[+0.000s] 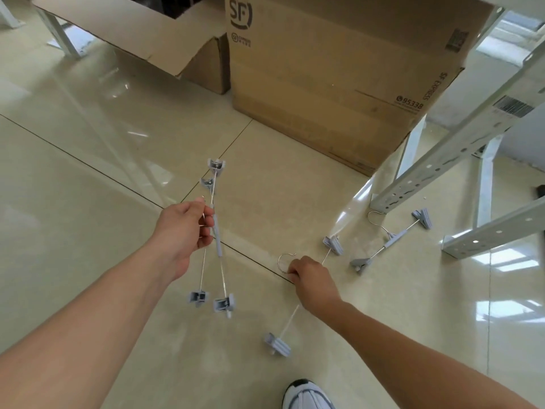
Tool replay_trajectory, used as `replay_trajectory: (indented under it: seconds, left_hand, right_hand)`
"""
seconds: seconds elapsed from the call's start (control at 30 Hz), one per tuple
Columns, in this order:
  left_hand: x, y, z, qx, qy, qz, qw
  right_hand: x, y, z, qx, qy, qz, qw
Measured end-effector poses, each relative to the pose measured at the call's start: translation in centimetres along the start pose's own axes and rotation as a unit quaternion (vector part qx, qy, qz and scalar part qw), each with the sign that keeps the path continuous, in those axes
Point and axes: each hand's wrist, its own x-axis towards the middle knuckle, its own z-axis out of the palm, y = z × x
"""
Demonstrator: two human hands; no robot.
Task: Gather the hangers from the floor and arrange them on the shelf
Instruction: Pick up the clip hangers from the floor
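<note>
My left hand (184, 231) holds two grey clip hangers (217, 231) by their middles, above the floor; their clips dangle at both ends. My right hand (312, 277) is down on the tiled floor, closed around the middle of a third clip hanger (290, 320) whose wire hook (284, 261) sticks out to the left and whose clips lie at each end. A fourth clip hanger (392, 239) lies on the floor to the right, untouched, beside the white metal shelf frame (442, 160).
A large SF Express cardboard box (324, 78) stands ahead under a white surface, with an open cardboard box (165, 39) to its left. Perforated white shelf rails (495, 231) lie at the right. My white shoe (306, 394) is at the bottom edge.
</note>
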Motion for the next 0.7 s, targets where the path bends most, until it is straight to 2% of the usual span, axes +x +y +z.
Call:
replay_trajectory:
  seconds: [0.07,0.13,0.2,0.3,0.4,0.5,0.63,0.7]
  left_hand:
    - [-0.3,0.2,-0.1,-0.009,-0.019,-0.011,1.0]
    - [-0.6,0.1,0.0,-0.001,-0.045,-0.022,0.999]
    - [-1.0,-0.1,0.2,0.013,-0.076,-0.022,0.997]
    - [-1.4,0.1,0.8,0.057,-0.121,0.001,0.991]
    - [-1.7,0.8,1.6,0.06,-0.141,0.019,0.988]
    - [-1.8,2.2,2.0,0.017,-0.126,0.039,0.991]
    - [-1.3,4.1,1.4,0.088,-0.078,0.107,0.987]
    - [-1.1,4.2,1.0,0.105,-0.069,0.112,0.986]
  right_hand:
    - [-0.7,-1.1,-0.8,0.077,0.052,-0.09,0.992]
    - [-1.3,-2.5,-2.0,0.151,0.119,-0.166,0.967]
    - [-1.1,-4.0,-3.3,0.18,0.157,-0.227,0.944]
    - [0.6,-6.3,-4.8,0.171,0.164,-0.293,0.926]
    - [2.0,-8.4,-5.8,0.16,0.164,-0.331,0.915]
    - [2.6,-9.3,-6.0,0.123,0.15,-0.361,0.912]
    - [3.3,-8.6,-6.4,0.064,0.144,-0.385,0.909]
    - [3.2,-8.2,-6.9,0.066,0.155,-0.389,0.906]
